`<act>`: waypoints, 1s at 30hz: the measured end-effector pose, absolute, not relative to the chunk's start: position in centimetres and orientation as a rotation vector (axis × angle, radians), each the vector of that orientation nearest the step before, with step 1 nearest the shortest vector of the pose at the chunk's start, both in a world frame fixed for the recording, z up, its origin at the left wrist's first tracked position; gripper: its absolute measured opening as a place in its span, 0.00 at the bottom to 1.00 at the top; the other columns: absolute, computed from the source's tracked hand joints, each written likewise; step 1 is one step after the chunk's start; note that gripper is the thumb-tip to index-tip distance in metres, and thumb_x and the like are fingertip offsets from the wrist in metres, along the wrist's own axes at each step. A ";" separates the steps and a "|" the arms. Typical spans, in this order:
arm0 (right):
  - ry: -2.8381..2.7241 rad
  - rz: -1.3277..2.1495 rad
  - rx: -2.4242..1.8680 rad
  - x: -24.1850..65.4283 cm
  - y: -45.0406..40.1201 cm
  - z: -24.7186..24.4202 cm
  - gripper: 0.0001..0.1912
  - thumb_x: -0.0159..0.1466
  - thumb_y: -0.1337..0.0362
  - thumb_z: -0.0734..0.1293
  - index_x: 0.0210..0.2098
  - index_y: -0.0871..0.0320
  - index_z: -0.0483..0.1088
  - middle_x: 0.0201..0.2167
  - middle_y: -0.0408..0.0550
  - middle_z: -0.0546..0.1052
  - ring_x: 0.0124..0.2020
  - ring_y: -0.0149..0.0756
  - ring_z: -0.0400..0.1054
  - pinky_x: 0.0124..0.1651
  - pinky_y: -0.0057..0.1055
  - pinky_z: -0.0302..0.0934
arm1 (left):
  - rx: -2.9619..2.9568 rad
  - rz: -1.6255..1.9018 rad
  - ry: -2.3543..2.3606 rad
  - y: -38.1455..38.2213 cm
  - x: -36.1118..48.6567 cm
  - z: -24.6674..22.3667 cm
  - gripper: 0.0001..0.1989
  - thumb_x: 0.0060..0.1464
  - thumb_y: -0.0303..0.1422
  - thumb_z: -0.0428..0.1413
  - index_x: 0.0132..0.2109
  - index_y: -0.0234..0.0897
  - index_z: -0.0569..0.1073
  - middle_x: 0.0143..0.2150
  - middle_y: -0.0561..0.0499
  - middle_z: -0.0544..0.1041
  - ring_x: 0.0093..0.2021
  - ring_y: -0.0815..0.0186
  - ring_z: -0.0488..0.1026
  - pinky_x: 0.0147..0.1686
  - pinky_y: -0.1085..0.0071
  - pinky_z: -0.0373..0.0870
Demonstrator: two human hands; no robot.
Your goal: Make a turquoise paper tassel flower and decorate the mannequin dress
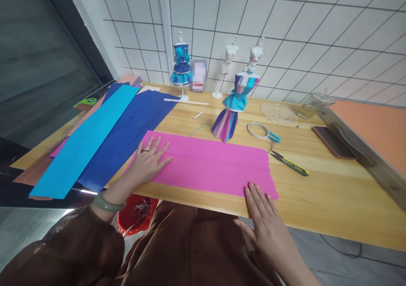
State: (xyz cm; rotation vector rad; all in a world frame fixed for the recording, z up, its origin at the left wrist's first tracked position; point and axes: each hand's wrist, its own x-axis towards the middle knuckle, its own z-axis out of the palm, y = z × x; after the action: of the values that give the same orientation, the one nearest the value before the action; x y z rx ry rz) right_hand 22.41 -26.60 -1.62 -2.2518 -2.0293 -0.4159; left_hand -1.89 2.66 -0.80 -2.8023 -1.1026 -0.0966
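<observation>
A wide pink sheet (pixel 209 167) lies flat on the wooden table (pixel 317 197), with a faint crease running along it. My left hand (pixel 149 161) rests on its left end, fingers spread. Near the lower right corner, my right hand (pixel 261 210) lies with its fingertips on the sheet, fingers stretched out and the thumb apart. Just right of the sheet are scissors (pixel 290 164) with green and yellow handles, blades pointing toward it. Behind the sheet stands a small dress form (pixel 237 100) in a striped and blue paper dress.
Light blue (pixel 91 138) and dark blue sheets (pixel 127 129) lie at the left. Behind are a dressed form (pixel 181 66), bare forms (pixel 231 59) and a blurred phone (pixel 198 76). Tape (pixel 257 126) and a dark phone (pixel 334 142) lie right. A red bin (pixel 130 218) is below the table edge.
</observation>
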 end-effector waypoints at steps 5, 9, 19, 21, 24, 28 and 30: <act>-1.931 -0.435 -2.373 23.7 -28.7 -2.0 0.42 0.61 0.45 0.53 0.63 0.69 0.38 0.60 0.66 0.55 0.61 0.53 0.46 0.57 0.51 0.47 | -2.806 -0.072 -1.098 2.8 -1.8 -0.7 0.30 0.57 0.49 0.36 0.63 0.42 0.49 0.65 0.42 0.48 0.65 0.51 0.42 0.58 0.47 0.38; -1.839 -0.457 -2.446 24.2 -29.7 -2.6 0.41 0.62 0.46 0.51 0.63 0.70 0.39 0.61 0.66 0.54 0.61 0.54 0.47 0.57 0.52 0.46 | -2.808 -0.069 -1.098 2.9 -1.9 -0.8 0.29 0.57 0.48 0.38 0.63 0.43 0.49 0.65 0.43 0.47 0.64 0.51 0.42 0.58 0.47 0.38; -1.776 -0.412 -2.484 24.1 -29.7 -2.2 0.41 0.61 0.44 0.52 0.63 0.67 0.41 0.60 0.64 0.55 0.61 0.54 0.48 0.57 0.54 0.45 | -2.794 -0.072 -1.097 2.9 -1.8 -0.8 0.30 0.57 0.48 0.37 0.63 0.43 0.49 0.65 0.42 0.47 0.64 0.50 0.44 0.58 0.48 0.39; -1.739 -0.368 -2.483 23.6 -29.1 -1.0 0.40 0.62 0.45 0.52 0.63 0.67 0.42 0.59 0.63 0.57 0.61 0.54 0.48 0.57 0.56 0.44 | -2.795 -0.072 -1.090 2.8 -1.8 -0.7 0.30 0.57 0.48 0.37 0.63 0.43 0.49 0.65 0.43 0.47 0.64 0.51 0.44 0.57 0.48 0.40; -1.698 -0.296 -2.404 22.4 -26.7 1.3 0.37 0.63 0.49 0.51 0.63 0.66 0.41 0.60 0.62 0.56 0.63 0.51 0.44 0.58 0.56 0.42 | -2.792 -0.077 -1.078 2.8 -1.8 -0.7 0.30 0.57 0.48 0.37 0.63 0.43 0.49 0.65 0.43 0.46 0.64 0.51 0.44 0.57 0.48 0.40; -1.748 -0.069 -2.243 21.0 -20.5 3.7 0.32 0.65 0.53 0.51 0.62 0.66 0.46 0.62 0.60 0.52 0.64 0.46 0.39 0.60 0.51 0.41 | -2.791 -0.077 -1.058 2.9 -1.8 -0.8 0.30 0.57 0.48 0.36 0.63 0.41 0.49 0.65 0.42 0.47 0.64 0.50 0.44 0.57 0.48 0.40; -1.730 0.026 -2.217 20.7 -16.9 4.2 0.32 0.66 0.52 0.49 0.61 0.68 0.50 0.62 0.61 0.53 0.64 0.46 0.40 0.61 0.49 0.41 | -2.792 -0.078 -1.051 2.9 -1.9 -0.8 0.30 0.57 0.48 0.37 0.63 0.41 0.49 0.65 0.42 0.47 0.64 0.50 0.44 0.57 0.48 0.40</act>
State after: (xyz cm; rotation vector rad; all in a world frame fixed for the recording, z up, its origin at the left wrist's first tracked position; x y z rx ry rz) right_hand 20.66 -16.87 4.23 -2.2173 -1.7299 0.0257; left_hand -1.85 2.90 -0.81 -2.7916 -1.0509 -0.0776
